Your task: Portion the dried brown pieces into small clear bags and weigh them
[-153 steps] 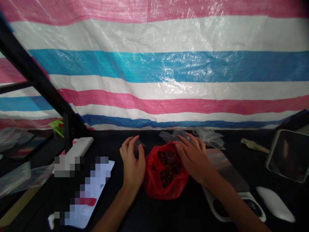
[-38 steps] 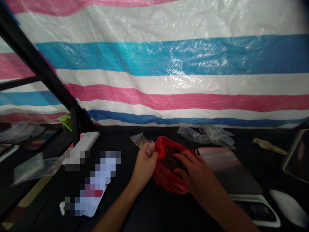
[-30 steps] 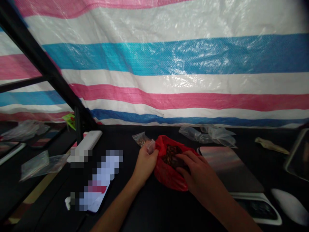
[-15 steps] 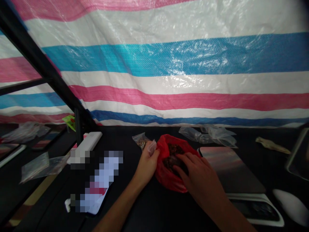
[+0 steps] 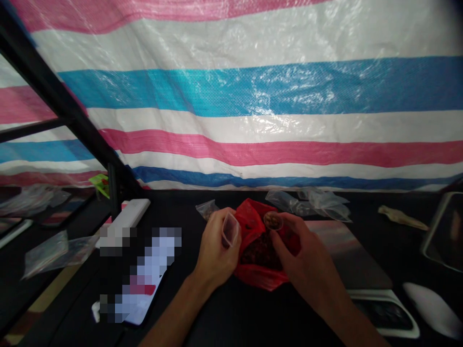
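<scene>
Fingers [image 5: 293, 222] of your right hand [image 5: 307, 258] pinch a small clear cup [image 5: 273, 221] of brown pieces at the far part of the open red bag [image 5: 263, 277]. Your left hand [image 5: 216, 255] grips an open-mouthed clear pouch [image 5: 230, 231]. The red bag sits between both hands on the black worktop [image 5: 246, 318]. Right of it lies a scale [image 5: 356, 255]; clear bags [image 5: 320, 203] lie far, a lit phone [image 5: 154, 279] left.

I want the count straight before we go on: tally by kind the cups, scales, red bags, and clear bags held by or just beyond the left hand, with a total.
Cups: 1, the clear cup in the right hand
Scales: 1, the scale
Red bags: 1, the red bag
Clear bags: 2, the open bag in the left hand and the small bag beyond
Total: 5
</scene>
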A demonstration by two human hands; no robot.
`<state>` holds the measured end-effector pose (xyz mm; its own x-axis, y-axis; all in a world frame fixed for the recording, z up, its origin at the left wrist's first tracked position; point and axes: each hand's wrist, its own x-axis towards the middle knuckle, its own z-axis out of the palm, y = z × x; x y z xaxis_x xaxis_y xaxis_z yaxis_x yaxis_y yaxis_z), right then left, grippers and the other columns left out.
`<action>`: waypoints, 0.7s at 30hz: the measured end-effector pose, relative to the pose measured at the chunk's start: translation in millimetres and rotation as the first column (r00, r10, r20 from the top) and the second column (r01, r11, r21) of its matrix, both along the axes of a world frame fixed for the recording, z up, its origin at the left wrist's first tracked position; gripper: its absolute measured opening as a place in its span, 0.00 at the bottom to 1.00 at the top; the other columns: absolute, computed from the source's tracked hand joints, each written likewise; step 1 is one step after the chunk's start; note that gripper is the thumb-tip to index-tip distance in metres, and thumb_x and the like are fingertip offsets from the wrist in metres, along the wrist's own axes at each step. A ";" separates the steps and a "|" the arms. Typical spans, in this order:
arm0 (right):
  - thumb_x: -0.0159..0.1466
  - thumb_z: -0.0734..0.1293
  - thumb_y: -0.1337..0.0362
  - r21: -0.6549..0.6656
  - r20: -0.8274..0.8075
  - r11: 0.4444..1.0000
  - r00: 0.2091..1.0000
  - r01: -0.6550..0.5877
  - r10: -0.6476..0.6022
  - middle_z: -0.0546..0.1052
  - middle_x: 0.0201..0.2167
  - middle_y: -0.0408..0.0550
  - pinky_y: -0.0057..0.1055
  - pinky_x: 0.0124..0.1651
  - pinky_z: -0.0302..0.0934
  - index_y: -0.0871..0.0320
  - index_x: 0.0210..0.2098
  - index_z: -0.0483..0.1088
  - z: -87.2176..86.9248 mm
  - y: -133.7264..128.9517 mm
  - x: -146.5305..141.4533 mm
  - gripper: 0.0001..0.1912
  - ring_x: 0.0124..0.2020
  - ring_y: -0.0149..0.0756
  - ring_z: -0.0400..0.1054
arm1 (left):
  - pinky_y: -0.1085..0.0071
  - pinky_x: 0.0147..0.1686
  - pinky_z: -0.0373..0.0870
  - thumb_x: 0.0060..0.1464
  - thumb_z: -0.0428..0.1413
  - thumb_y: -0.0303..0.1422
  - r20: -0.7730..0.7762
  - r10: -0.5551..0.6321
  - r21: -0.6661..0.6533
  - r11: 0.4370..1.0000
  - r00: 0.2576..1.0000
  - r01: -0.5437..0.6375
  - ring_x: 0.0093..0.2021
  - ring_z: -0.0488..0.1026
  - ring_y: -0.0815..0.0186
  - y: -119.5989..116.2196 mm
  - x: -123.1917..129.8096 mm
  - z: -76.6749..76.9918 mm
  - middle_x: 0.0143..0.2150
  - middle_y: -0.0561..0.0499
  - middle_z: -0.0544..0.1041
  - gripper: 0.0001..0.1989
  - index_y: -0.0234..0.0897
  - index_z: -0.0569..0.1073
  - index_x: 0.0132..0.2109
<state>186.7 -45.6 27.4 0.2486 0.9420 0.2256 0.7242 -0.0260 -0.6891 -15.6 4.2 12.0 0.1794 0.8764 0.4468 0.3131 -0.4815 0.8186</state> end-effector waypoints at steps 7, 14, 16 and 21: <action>0.70 0.66 0.56 0.192 0.098 0.973 0.989 -0.129 0.112 0.82 0.51 0.47 0.44 0.52 0.69 0.47 0.58 0.70 3.7 -4.0 -1.2 0.18 0.49 0.45 0.77 | 0.60 0.45 0.65 0.61 0.55 0.26 -0.336 0.035 0.047 0.999 0.941 -0.021 0.43 0.75 0.57 0.6 4.7 -4.7 0.42 0.51 0.80 0.11 0.43 0.74 0.49; 0.72 0.66 0.67 0.295 0.336 0.858 0.886 -0.421 0.319 0.77 0.57 0.46 0.42 0.58 0.66 0.45 0.61 0.70 -2.4 -8.9 -9.9 0.20 0.57 0.42 0.72 | 0.57 0.46 0.64 0.50 0.62 0.27 -0.426 -0.027 0.105 0.991 0.904 0.079 0.46 0.72 0.55 -6.4 7.3 0.3 0.45 0.48 0.77 0.16 0.41 0.74 0.47; 0.73 0.63 0.70 0.295 0.357 0.818 0.851 -0.493 0.384 0.76 0.59 0.46 0.40 0.60 0.65 0.45 0.62 0.69 -3.2 -9.2 -8.5 0.21 0.59 0.40 0.70 | 0.57 0.46 0.64 0.53 0.62 0.29 -0.417 -0.045 0.106 0.990 0.908 0.097 0.46 0.71 0.55 -6.8 8.1 1.0 0.45 0.48 0.77 0.12 0.40 0.75 0.46; 0.73 0.64 0.66 0.244 0.305 0.815 0.839 -0.526 0.450 0.77 0.59 0.49 0.39 0.58 0.67 0.48 0.68 0.62 -0.2 -7.3 -0.7 0.25 0.57 0.40 0.72 | 0.56 0.45 0.64 0.58 0.62 0.39 -0.369 -0.083 0.157 0.976 0.926 0.151 0.45 0.71 0.55 -7.9 8.9 -1.6 0.43 0.47 0.78 0.10 0.39 0.76 0.44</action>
